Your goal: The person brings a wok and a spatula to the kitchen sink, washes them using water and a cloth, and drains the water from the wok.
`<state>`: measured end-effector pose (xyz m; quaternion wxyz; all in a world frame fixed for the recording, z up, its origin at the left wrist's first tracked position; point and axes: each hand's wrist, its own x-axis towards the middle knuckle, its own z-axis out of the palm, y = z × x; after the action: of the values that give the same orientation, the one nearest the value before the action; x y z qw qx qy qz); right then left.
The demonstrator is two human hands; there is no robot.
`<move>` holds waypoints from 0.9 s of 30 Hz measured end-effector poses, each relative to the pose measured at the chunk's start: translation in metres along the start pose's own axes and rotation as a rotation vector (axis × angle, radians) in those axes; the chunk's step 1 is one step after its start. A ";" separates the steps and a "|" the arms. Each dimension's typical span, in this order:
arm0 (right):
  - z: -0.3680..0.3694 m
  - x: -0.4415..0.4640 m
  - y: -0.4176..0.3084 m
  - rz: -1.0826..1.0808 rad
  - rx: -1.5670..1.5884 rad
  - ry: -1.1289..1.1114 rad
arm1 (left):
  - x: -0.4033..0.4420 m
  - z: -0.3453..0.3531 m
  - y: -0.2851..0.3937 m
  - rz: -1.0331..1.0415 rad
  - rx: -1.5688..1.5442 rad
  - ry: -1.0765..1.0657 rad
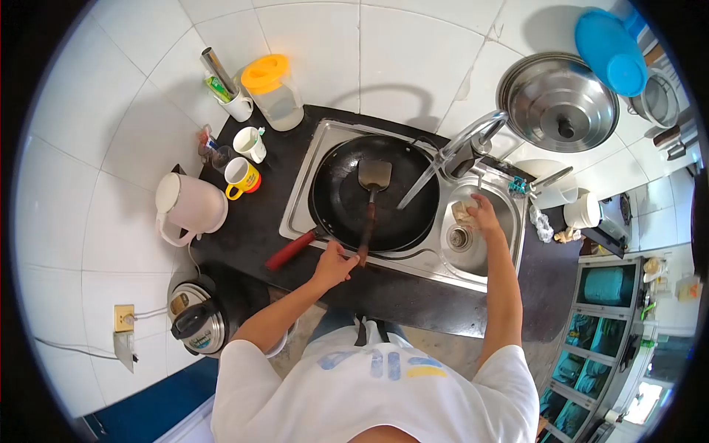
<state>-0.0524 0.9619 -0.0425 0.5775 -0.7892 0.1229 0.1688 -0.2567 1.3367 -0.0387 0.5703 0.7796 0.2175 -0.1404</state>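
Observation:
A black wok (336, 184) with a red handle (290, 251) rests over the left basin of the steel sink. A spatula (375, 176) with a metal blade and a brown handle lies across it, blade inside the pan. The end of that handle is pinched by the fingers of my left hand (336, 266), just past the wok's near rim. Over the right basin (478, 255), my right hand (484, 214) is closed on a crumpled beige scrubber (462, 214); its exact kind is unclear. The chrome faucet (450, 150) points over the wok, and I cannot make out running water.
At left stand a pink kettle (193, 207), a yellow-red mug (241, 177), a white cup (249, 144) and a yellow-lidded pitcher (275, 96). An electric pressure cooker (198, 317) sits nearer. A large steel lid (557, 100) and a blue basin (609, 55) hang at upper right.

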 end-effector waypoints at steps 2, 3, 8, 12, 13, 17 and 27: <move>-0.009 0.012 -0.007 0.049 0.112 -0.141 | -0.002 0.013 0.012 -0.152 -0.119 -0.034; -0.011 0.016 -0.009 0.076 0.168 -0.217 | 0.001 0.018 0.010 -0.126 -0.130 -0.015; -0.021 0.025 -0.004 0.061 0.270 -0.330 | 0.009 0.027 0.018 -0.173 -0.194 0.064; -0.028 0.033 -0.002 0.101 0.415 -0.373 | 0.009 0.019 0.041 -0.342 -0.266 0.064; -0.031 0.034 -0.003 0.093 0.448 -0.382 | 0.013 0.014 0.045 -0.395 -0.329 -0.013; -0.040 0.043 -0.015 0.027 0.504 -0.351 | 0.035 -0.005 0.058 -0.518 -0.607 -0.403; 0.051 -0.050 -0.073 -0.178 0.336 -0.411 | 0.012 -0.060 0.023 0.042 -0.084 -0.034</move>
<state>-0.0757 1.0323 0.0274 0.7257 -0.6393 -0.0404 0.2510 -0.2370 1.3897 -0.0069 0.6088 0.7570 0.1971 -0.1323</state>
